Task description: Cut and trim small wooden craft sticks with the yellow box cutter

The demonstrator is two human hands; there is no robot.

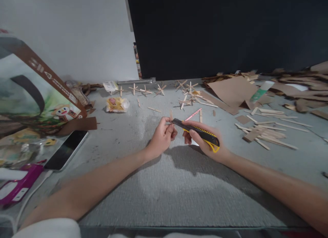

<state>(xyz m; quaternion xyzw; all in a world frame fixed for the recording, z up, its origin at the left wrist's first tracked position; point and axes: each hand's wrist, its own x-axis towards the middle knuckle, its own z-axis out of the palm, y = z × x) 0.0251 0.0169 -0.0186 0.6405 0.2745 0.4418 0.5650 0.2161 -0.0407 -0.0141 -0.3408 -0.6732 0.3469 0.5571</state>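
- Pinch the small wooden stick [171, 114] firmly, as in the left hand [162, 135]: closed to a pinch around its lower end, with the remaining fingers curled in and the upper end poking out above.
- Grip the box cutter [189, 126] along its body, as in the right hand [206, 151]: closed partway round the handle, forefinger and thumb on opposite sides, nose angled toward the left fingertips.
- Look closely at the meeting point, with cutter nose and stick just beside the left fingertips; too small to tell the length of bare blade, or any contact with the wood.
- Tuck the left fingertips back out of the blade's line; probably too near the nose for any sudden slip.
- Press lightly, in short controlled strokes; likely to split along the grain under a heavy push, being thin wood.
- Brace both wrists near the grey table [153, 197] for a calmer pinch and a steadier blade, rather than working loosely in the air.
- Leave room beyond the right hand for the striped straw [193, 114] and the loose stick [201, 115] lying beside it.
- Avoid long reaches toward the crossed sticks [134, 89] at the back; probably easy to knock.
- Note the pile of flat sticks [271, 132] off to the right, well apart from both hands.
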